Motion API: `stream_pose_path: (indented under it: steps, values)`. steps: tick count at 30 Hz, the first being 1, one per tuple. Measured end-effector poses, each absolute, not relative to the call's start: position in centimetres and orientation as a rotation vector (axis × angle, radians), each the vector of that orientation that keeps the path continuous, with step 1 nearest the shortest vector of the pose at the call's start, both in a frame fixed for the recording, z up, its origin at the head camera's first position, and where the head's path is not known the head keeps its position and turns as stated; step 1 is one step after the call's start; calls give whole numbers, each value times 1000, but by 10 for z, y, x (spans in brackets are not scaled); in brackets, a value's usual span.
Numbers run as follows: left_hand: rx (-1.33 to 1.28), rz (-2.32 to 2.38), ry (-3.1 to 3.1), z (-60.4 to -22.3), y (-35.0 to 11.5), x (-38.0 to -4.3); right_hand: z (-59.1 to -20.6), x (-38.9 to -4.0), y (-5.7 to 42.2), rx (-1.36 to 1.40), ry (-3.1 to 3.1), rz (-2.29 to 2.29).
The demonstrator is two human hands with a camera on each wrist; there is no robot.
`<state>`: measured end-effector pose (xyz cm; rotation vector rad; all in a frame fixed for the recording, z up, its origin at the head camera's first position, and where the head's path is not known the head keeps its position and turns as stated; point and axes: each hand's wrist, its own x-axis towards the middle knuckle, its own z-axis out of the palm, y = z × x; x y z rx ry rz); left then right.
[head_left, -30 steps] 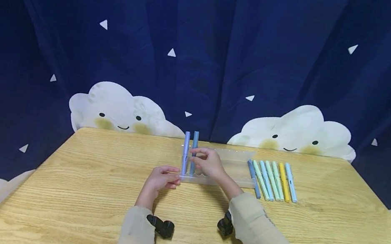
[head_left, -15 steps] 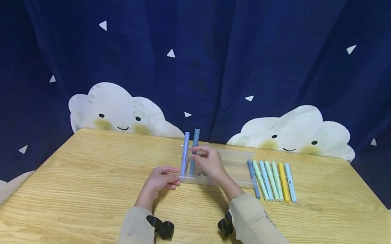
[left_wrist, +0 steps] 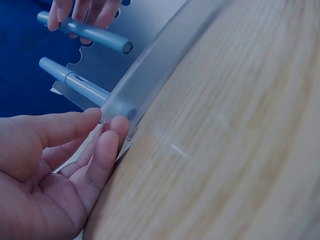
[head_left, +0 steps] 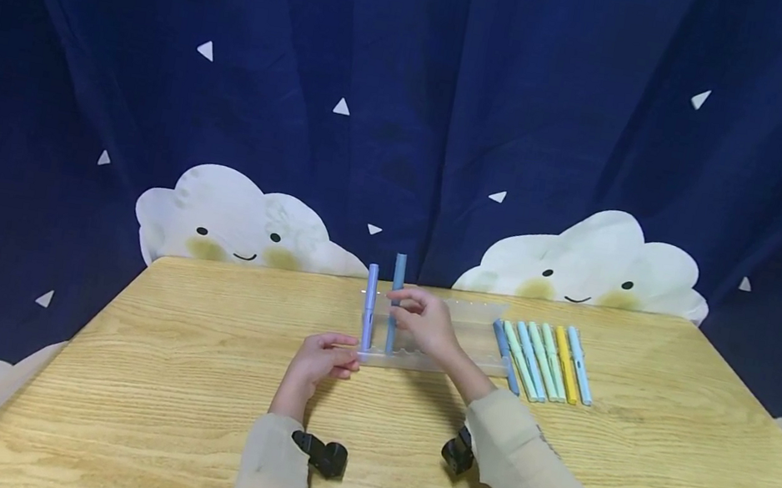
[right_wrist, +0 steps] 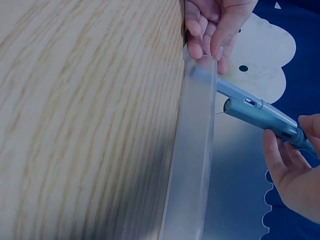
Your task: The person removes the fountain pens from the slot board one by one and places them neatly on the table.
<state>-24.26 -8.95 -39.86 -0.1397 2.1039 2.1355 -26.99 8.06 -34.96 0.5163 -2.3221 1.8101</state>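
Observation:
A frosted clear pen rack [head_left: 477,337] stands on the table, with notches along its edges. Thumb and fingers of my left hand [head_left: 317,358] pinch its left end, as the right wrist view also shows. One periwinkle pen [head_left: 369,308] stands upright in the rack's leftmost place. Just right of it, my right hand [head_left: 425,322] holds a dark blue pen [head_left: 399,272] upright between thumb and fingers. In the left wrist view the bottom end of this dark blue pen [left_wrist: 107,40] hangs apart from the rack's front strip [left_wrist: 145,75].
Right of the rack lies a row of pens: a dark blue pen [head_left: 506,358] at its end, several pale green and light blue ones, and a yellow pen [head_left: 566,365]. Black cameras sit on both wrists. A navy curtain [head_left: 411,112] hangs behind the wooden table [head_left: 188,382].
My right hand has moved slightly right and up with the dark blue pen, widening the gap from the periwinkle pen. My left hand stays at the rack's end.

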Motion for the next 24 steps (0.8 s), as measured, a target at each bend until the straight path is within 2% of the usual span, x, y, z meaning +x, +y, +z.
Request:
stream_pose_path:
  steps: [24]
  values:
    - [-125,2151,2088,-397,-90,-241,-356,-266,118,561,-2328,1774]
